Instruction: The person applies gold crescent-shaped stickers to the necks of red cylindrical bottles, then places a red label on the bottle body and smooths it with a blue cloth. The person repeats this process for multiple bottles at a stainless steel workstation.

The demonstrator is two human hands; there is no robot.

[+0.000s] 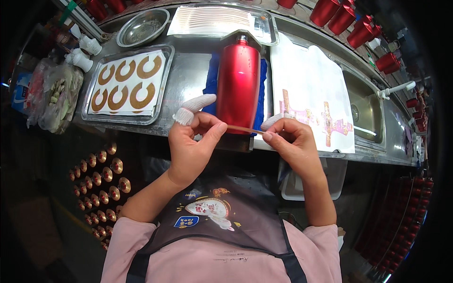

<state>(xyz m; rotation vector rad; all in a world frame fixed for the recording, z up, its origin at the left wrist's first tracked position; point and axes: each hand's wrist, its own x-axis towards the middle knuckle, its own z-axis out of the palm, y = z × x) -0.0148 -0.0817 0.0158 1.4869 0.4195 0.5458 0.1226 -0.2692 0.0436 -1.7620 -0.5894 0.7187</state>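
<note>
Two hands point(188, 141) point(292, 141) pinch one gold strip point(244, 129).

Six gold crescent stickers point(127, 84) lie in two rows of three on one white sheet in the tray point(92, 101) at the bench's left edge. One red bottle point(239, 80) rests on one blue cloth point(211, 78) mid-bench. One steel bowl point(143, 27) sits at the far edge (red cups beyond, partly cropped, go uncounted).
</note>
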